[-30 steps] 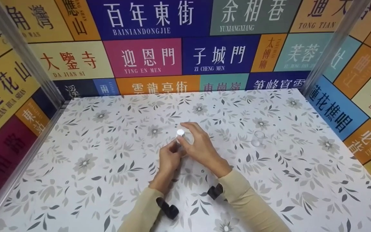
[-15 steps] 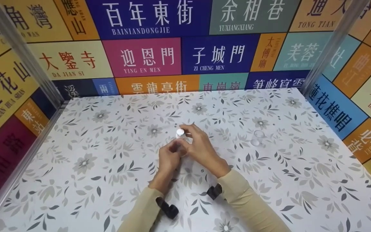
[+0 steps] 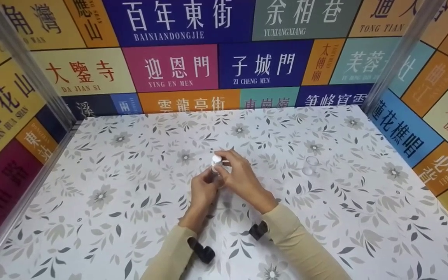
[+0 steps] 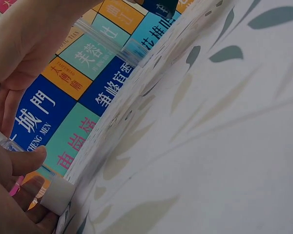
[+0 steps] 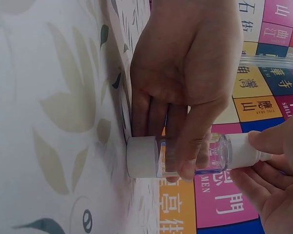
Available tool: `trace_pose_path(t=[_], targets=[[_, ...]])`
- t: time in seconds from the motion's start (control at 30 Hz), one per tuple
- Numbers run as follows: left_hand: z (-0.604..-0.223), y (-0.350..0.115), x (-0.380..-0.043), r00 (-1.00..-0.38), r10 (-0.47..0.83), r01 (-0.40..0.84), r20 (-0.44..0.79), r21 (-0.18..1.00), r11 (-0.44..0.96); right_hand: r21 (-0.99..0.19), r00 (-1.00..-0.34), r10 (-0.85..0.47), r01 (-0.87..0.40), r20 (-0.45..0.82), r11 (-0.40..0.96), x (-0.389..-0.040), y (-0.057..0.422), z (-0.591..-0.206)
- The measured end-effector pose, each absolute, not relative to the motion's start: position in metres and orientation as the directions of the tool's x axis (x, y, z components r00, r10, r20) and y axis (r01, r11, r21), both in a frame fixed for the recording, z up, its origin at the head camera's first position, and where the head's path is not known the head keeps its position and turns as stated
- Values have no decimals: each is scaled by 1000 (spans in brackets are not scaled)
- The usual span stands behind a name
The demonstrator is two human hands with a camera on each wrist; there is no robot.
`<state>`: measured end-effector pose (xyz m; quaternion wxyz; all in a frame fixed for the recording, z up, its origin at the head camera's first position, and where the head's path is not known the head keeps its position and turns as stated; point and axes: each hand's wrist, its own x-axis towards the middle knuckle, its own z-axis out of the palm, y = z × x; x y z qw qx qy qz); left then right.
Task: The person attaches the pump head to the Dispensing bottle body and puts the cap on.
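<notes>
A small clear bottle [image 5: 216, 145] with a white base [image 5: 142, 157] and a white cap [image 3: 217, 160] stands upright between both hands, its base right at the tabletop. My left hand [image 3: 203, 189] grips the clear body low down; in the right wrist view its thumb [image 5: 189, 158] crosses the front of the bottle. Up at the top, my right hand [image 3: 243, 177] pinches the white cap between thumb and fingers. From the left wrist, the white base [image 4: 58, 194] shows below the left fingers, while the upper bottle is mostly hidden.
A small transparent cap-like piece [image 3: 310, 165] sits on the table to the right of the hands. White floral cloth [image 3: 130, 217] covers the tabletop. Colourful sign panels [image 3: 169, 68] enclose the back and sides, with clear corner posts [image 3: 397, 58].
The raised right fingers have come down onto the white cap, and the right thumb has dipped and risen again to it. My left hand keeps its grip on the bottle.
</notes>
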<state>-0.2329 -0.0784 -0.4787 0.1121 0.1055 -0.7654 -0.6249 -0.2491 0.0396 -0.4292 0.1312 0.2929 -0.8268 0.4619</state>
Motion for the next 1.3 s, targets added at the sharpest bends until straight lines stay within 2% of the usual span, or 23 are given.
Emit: trace_pose_path(t=[0.2, 0.53, 0.7, 0.97, 1.3], targets=[[-478, -79, -232, -952, -304, -24, 48, 973, 231, -663, -782, -357, -622, 510, 416, -249, 40, -429], [-478, -77, -234, -952, -304, -14, 44, 982, 188, -675, -773, -362, -633, 521, 378, -251, 40, -429], [-476, -76, -232, -946, -319, -8, 62, 977, 213, -669, -774, -351, -633, 527, 390, -251, 40, -429], [-479, -78, -233, -952, -304, -36, 21, 983, 180, -686, -781, -359, -622, 510, 378, -250, 41, -430], [-478, -78, -233, -950, -308, -17, 46, 980, 199, -657, -786, -328, -618, 524, 431, -248, 39, -429]])
